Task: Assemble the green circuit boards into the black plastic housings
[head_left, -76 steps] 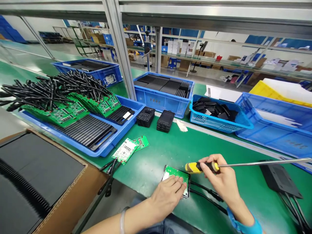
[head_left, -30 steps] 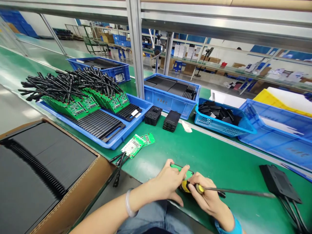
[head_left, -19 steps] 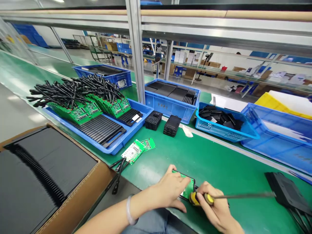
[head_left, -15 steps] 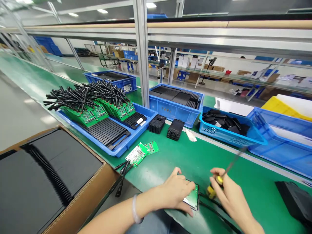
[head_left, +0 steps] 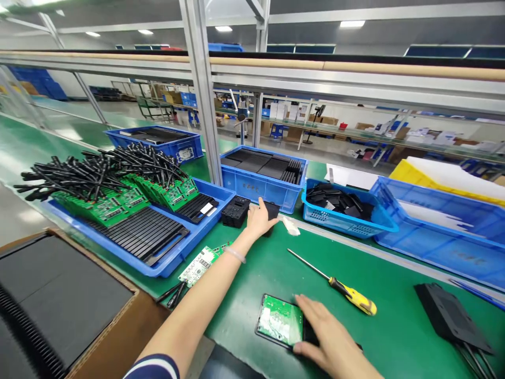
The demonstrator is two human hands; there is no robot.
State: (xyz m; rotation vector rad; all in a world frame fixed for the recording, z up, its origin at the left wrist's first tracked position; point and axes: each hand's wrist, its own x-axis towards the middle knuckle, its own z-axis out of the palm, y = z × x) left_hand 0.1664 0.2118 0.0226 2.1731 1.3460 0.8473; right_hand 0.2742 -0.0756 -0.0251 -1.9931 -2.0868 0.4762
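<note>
My left hand (head_left: 258, 218) reaches out to a stack of black plastic covers (head_left: 272, 210), its fingers around the near left side of the top one. Near the table's front edge, my right hand (head_left: 321, 331) rests with thumb and fingers apart at the right end of a black case holding a green circuit board (head_left: 281, 319). The palm hides part of the case and its cables. A yellow and black screwdriver (head_left: 352, 296) lies beyond the right hand, its tip pointing to the back left. Left of the case are loose circuit boards (head_left: 199, 265), partly behind my left forearm.
A blue tray (head_left: 158, 269) of boards, cables and black panels stands left, with a cardboard box (head_left: 118, 337) before it. Black housings (head_left: 235, 211), a blue bin (head_left: 260, 190) and a blue basket (head_left: 347, 225) line the back. A black device (head_left: 452, 313) lies right.
My left hand has left the circuit board and moved forward to the black covers. My right hand has let go of the screwdriver, now on the table, and moved to the case. The view has shifted.
</note>
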